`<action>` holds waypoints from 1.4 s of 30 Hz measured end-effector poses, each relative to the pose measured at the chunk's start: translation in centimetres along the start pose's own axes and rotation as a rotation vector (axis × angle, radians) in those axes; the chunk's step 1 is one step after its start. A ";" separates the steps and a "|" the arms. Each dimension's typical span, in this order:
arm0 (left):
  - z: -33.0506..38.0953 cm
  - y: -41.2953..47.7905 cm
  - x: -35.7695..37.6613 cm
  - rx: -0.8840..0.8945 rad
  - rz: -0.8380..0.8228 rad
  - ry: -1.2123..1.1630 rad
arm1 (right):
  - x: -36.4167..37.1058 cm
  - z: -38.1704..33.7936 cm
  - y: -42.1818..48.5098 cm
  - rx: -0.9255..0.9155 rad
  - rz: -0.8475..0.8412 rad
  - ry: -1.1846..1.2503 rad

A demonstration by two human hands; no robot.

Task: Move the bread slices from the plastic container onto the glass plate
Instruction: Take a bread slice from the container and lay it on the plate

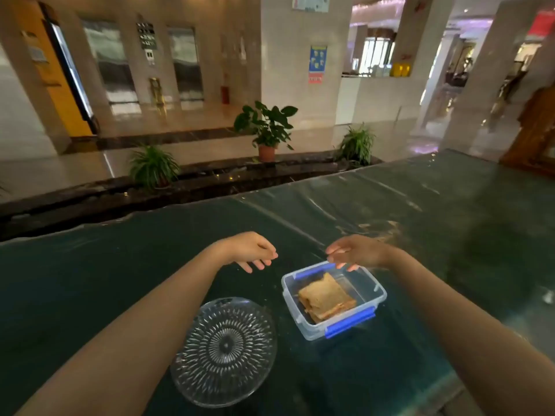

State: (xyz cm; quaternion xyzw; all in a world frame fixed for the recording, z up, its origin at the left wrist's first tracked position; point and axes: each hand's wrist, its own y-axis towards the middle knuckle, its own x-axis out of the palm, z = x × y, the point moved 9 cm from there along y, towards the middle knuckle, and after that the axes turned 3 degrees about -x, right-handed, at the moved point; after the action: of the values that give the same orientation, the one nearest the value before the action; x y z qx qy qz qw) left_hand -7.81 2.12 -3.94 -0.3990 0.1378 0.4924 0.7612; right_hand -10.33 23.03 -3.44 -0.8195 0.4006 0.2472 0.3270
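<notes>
A clear plastic container (pixel 312 328) with blue clips stands open on the dark green table. Toasted bread slices (pixel 326 297) lie stacked inside it. To its left, nearer me, sits a round cut-glass plate (pixel 223 351) with nothing on it. My right hand (pixel 357 252) hovers over the container's far rim, fingers apart and pointing left, holding nothing. My left hand (pixel 249 249) hangs above the table beyond the plate and left of the container, fingers loosely curled down, also holding nothing.
The table (pixel 420 223) is covered with shiny dark green plastic sheeting and stretches far to the right and back. Beyond its far edge are potted plants (pixel 267 127) on a dark ledge and a glossy lobby floor.
</notes>
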 end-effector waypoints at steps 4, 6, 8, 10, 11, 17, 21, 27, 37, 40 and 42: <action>1.1 3.4 2.9 -0.029 -0.041 0.038 | 0.3 4.6 0.7 0.029 0.039 0.047; 1.9 5.2 3.7 -0.033 -0.024 0.045 | 0.2 7.0 1.5 0.040 0.078 0.062; 2.7 7.2 4.7 -0.020 -0.017 0.043 | 0.2 9.2 2.3 0.060 0.111 0.061; 3.1 9.3 6.1 -0.004 0.006 0.051 | 0.6 11.6 3.2 0.096 0.142 0.051; 3.1 10.3 6.8 0.004 0.021 0.063 | 0.8 12.7 3.5 0.111 0.161 0.036; 2.4 15.2 11.3 0.004 0.060 0.119 | 2.5 17.9 5.5 0.232 0.160 -0.019; 1.7 18.0 13.1 -0.033 0.106 0.172 | 4.0 19.6 6.5 0.297 0.100 -0.104; 0.9 21.6 14.4 -0.057 0.203 0.296 | 5.3 20.7 8.0 0.366 0.019 -0.238; -0.1 24.2 15.9 -0.059 0.196 0.238 | 5.9 20.8 9.6 0.369 0.005 -0.185; -0.2 24.5 15.6 -0.072 0.208 0.176 | 5.9 21.1 9.7 0.380 0.015 -0.157; -0.3 24.5 15.5 -0.083 0.214 0.142 | 5.9 21.2 9.7 0.385 0.020 -0.134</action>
State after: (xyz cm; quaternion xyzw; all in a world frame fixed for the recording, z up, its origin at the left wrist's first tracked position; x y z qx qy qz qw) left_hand -21.39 16.61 -25.03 -0.4469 0.2128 0.5465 0.6756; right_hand -18.00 31.18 -24.74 -0.7195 0.4260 0.2233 0.5010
